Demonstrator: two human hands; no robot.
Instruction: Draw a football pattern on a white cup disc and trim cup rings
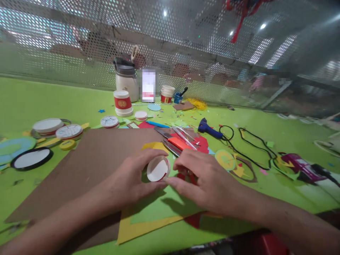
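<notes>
My left hand [132, 175] is curled round a small white paper cup [157, 168] lying on its side, its open mouth facing me. My right hand [205, 179] rests beside it with fingers bent, its fingertips against the cup's rim and over red paper scraps [190, 177]. Both hands sit above a brown card sheet [87, 166] and a yellow paper cut-out [138, 228] on the green table [278, 191].
Scissors and an orange-handled cutter [175, 141] lie just behind the hands. A blue glue gun [208, 128] with a black cable [255, 145] lies to the right, round paper discs [50, 129] to the left, cups and a flask [126, 81] at the back by the mesh wall.
</notes>
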